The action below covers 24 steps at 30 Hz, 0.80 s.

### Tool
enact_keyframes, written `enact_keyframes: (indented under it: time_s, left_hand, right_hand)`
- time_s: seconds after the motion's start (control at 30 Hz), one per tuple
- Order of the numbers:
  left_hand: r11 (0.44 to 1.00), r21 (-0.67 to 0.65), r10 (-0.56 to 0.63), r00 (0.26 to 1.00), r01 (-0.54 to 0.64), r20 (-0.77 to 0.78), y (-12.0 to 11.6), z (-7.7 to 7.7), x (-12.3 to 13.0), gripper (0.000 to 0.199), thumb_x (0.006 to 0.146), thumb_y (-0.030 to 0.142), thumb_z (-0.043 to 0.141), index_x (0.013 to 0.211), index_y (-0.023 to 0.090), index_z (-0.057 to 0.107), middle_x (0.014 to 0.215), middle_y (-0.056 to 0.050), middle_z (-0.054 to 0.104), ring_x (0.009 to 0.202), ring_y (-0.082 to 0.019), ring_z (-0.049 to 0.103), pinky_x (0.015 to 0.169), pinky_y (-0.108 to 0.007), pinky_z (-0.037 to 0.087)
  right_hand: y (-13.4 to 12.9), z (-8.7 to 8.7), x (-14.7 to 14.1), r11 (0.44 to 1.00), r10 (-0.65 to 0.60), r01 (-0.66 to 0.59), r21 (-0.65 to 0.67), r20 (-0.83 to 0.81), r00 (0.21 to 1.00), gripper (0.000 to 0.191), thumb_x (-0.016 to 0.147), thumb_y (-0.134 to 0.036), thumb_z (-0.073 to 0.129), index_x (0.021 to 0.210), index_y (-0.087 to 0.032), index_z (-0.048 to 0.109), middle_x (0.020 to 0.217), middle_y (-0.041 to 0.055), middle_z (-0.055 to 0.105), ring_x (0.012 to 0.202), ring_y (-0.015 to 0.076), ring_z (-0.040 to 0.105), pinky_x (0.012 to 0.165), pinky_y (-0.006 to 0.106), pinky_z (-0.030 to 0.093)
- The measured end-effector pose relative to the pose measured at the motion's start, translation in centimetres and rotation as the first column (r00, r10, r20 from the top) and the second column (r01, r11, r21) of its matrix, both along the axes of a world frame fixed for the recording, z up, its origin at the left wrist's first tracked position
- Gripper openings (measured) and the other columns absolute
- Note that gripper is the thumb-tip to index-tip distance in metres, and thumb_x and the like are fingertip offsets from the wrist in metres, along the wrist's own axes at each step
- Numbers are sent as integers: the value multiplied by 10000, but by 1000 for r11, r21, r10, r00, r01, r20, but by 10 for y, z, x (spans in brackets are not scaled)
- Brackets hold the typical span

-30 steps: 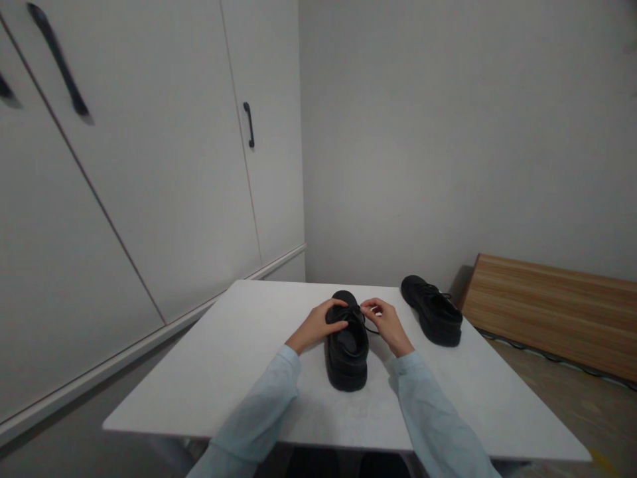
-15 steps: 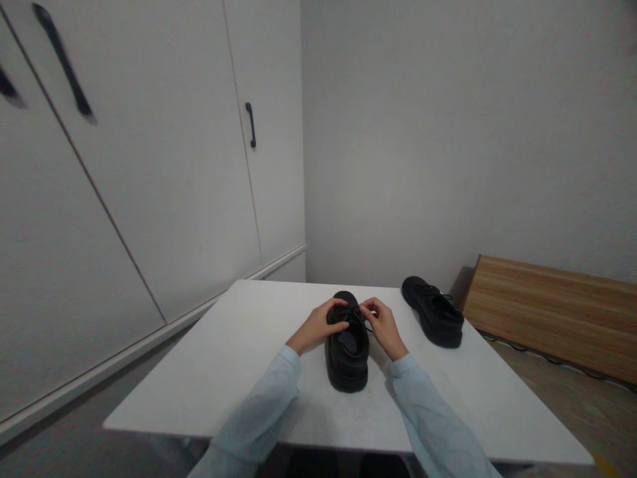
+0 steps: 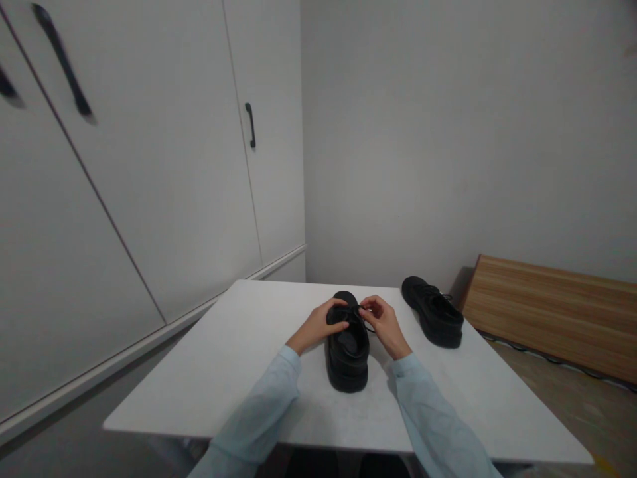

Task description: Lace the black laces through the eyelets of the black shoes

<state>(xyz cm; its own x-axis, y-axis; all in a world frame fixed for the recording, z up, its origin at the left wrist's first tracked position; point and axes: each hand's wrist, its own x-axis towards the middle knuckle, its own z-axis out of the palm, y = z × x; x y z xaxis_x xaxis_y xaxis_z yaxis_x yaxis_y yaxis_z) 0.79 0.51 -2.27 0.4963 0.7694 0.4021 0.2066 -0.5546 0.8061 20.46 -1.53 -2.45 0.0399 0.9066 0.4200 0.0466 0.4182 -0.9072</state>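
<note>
A black lace-up shoe (image 3: pixel 348 372) stands on the white table in front of me, toe pointing away and heel toward me. My left hand (image 3: pixel 322 324) grips its left side near the laces, thumb over the opening and fingers across the front. On the right side, my right hand (image 3: pixel 381 320) pinches a black shoelace (image 3: pixel 369 328) between thumb and fingertips. Part of the lacing is hidden behind my fingers. The matching black shoe (image 3: pixel 440 322) rests at the table's right edge, its laces lying on top.
The white table (image 3: pixel 223 372) spans the area before me. White cabinets (image 3: pixel 169 186) with dark handles line the left, and a grey wall (image 3: pixel 423 146) is behind. A wood-grain board (image 3: pixel 552 312) leans beyond the table at the right.
My right hand has shifted very slightly, still pinching the lace. The left hand and both shoes look the same.
</note>
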Motion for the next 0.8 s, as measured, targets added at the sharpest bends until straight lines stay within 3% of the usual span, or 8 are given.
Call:
enact_keyframes:
  time_s: [0.13, 0.3, 0.57, 0.8]
  left_hand:
    - [1000, 3, 0, 1000, 0, -5, 0, 0, 0, 451, 728, 329, 689, 1142, 202, 564, 1185, -72, 599, 1130, -226, 535, 986, -334, 395]
    - [1000, 17, 3, 1000, -3, -10, 0, 0, 0, 448, 730, 335, 685, 1140, 202, 562, 1183, -69, 599, 1126, -225, 537, 994, -342, 387]
    - [1000, 14, 2, 1000, -2, -17, 1, -1, 0, 452, 729, 323, 686, 1144, 201, 553, 1180, -69, 600, 1121, -223, 541, 983, -337, 397]
    - [1000, 5, -3, 1000, 3, -10, 2, -2, 0, 454, 724, 340, 691, 1135, 199, 560, 1173, -72, 603, 1116, -226, 543, 985, -341, 392]
  right_hand:
    - [1, 1, -1, 998, -62, 62, -2, -36, 997, 190, 650, -269, 722, 764, -192, 591, 751, 8, 608, 734, 169, 604, 706, 306, 466]
    - [0, 1, -1, 999, -49, 49, -14, -42, 998, 140, 702, -271, 666, 757, -201, 558, 727, -5, 598, 719, 181, 638, 695, 315, 473]
    - [-2, 3, 6, 979, -175, 136, 150, 286, 942, 55, 780, -214, 549, 789, -184, 595, 779, 36, 630, 751, 186, 587, 697, 319, 440]
    - [-4, 5, 14, 965, -209, 97, 242, 497, 842, 100, 811, -191, 528, 847, -194, 621, 834, 41, 654, 758, 185, 568, 716, 326, 429]
